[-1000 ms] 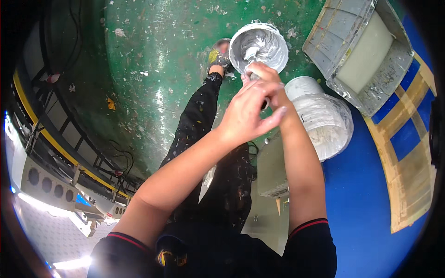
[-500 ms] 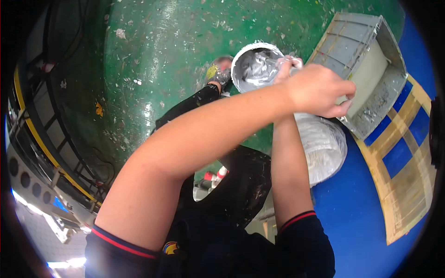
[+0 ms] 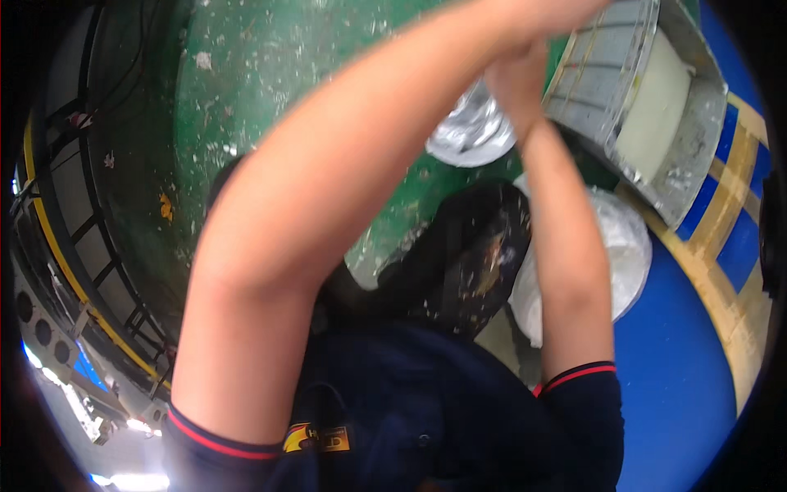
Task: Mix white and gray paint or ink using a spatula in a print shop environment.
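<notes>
Bucket (image 3: 469,161) of silvery-white paste (image 3: 471,125), upper centre, stands on green floor (image 3: 238,90), presumably for easy reach. Right hand (image 3: 516,82) overlaps its rim in view; left hand (image 3: 570,14) crosses above, near grey bin (image 3: 590,92), upper right. Fingers blurred, hidden or cut off: cannot tell whether either hand grips anything.

1 o'clock: left hand (image 3: 572,11) blurring, top edge cutting it off | right hand (image 3: 516,80) partly hiding behind left forearm (image 3: 373,98), its grip being unreadable | both covering much of bucket (image 3: 471,138) | 3 o'clock: right forearm (image 3: 567,205) masking part of plastic-wrapped tub (image 3: 628,246) | 2 o'clock: top edge cropping grey bin (image 3: 602,75)
</notes>
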Tool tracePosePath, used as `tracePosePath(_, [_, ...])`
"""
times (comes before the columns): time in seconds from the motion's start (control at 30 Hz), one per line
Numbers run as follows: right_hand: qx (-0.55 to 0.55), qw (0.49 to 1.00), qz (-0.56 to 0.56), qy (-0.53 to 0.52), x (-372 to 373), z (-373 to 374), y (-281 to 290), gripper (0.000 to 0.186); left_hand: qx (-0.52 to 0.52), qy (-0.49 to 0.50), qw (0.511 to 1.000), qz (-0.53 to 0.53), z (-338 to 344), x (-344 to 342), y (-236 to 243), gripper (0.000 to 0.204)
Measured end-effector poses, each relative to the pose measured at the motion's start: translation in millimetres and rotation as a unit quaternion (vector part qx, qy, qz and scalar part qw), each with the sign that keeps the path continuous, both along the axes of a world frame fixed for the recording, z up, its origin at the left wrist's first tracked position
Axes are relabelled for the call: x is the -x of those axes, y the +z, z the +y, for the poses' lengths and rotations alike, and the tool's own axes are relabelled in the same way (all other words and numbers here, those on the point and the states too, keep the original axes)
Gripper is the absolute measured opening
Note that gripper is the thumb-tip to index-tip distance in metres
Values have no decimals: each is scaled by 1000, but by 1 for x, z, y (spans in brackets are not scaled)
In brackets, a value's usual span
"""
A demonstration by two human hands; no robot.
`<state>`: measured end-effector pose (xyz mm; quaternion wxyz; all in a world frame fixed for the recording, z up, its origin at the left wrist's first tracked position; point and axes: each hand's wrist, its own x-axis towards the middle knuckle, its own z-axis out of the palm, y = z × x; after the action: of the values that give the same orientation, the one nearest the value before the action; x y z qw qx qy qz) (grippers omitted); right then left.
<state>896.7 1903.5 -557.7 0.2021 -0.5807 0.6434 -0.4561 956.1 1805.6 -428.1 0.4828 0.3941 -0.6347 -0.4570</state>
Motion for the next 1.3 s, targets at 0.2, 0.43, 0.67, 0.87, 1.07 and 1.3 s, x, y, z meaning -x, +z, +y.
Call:
tracePosePath(0.2, [14, 996, -29, 88, 15, 15, -8, 39, 75, -66, 992, 75, 67, -3, -23, 28])
tracePosePath(0.43, [72, 995, 59, 19, 9, 33, 36, 26, 199, 90, 976, 9, 49, 15, 25, 30])
tracePosePath(0.67, [-7, 997, -50, -59, 7, 28, 29, 31, -70, -5, 991, 117, 80, -82, -66, 67])
tracePosePath(0.87, [-62, 977, -201, 34, 5, 117, -23, 25, -760, 65, 642, 80, 227, -163, -201, 110])
tracePosePath(1.07, [-50, 995, -71, 46, -42, 23, 78, 31, -702, -4, 701, 122, 258, -130, -234, 106])
tracePosePath(1.3, [-95, 980, -116, 128, -32, 63, -27, 24, -647, -5, 757, 93, 153, -179, -252, 105])
